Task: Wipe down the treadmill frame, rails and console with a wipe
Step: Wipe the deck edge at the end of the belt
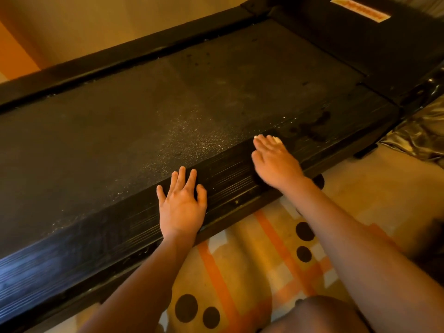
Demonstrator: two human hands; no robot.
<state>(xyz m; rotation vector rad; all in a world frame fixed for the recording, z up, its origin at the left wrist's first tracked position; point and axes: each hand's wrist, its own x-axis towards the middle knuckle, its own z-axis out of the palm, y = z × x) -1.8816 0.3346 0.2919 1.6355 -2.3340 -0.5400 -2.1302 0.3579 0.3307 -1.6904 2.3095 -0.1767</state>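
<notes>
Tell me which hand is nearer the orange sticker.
Right. The right hand, pressing the wipe on the rail, sits toward the sticker; the left hand rests farther back along that rail.

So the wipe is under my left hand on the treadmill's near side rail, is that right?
Not quite. The head view shows the white wipe under the right hand, not the left. It is on the near side rail, as you said. The left hand rests flat on that same rail with nothing under it.

The near side rail gives you bare room between left hand and right hand, and leftward; crumpled black plastic sheeting crowds its right end.
</notes>
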